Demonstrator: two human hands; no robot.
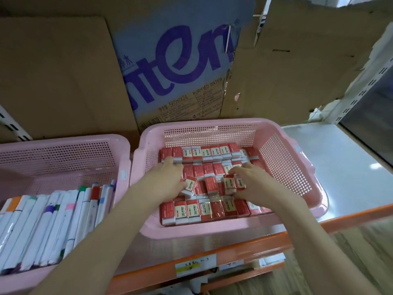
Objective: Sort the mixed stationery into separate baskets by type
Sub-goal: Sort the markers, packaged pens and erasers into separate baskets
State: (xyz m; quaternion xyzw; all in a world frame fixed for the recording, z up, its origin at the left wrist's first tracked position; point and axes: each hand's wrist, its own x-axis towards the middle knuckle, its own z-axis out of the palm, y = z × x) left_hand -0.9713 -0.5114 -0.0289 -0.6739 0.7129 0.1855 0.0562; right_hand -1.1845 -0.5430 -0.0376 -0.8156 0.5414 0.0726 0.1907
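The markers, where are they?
In the head view, the markers lie in the left pink basket, on the shelf beside the pink basket of erasers where both hands are busy.

Perforated pink plastic basket [282, 165], glossy paper-sleeved erasers [192, 210], matt brown cardboard [59, 77], smooth metal shelf [344, 167].

A shop's stockroom or storage aisle: pink baskets [293, 167] of identical wrapped erasers [192, 210] and marker pens [49, 226] sit on a metal shelf [344, 167] with an orange front edge carrying paper labels [195, 265]. Flattened cardboard cartons [178, 67], one printed for purified water, line the shelf's back edge beside slotted uprights [361, 90].
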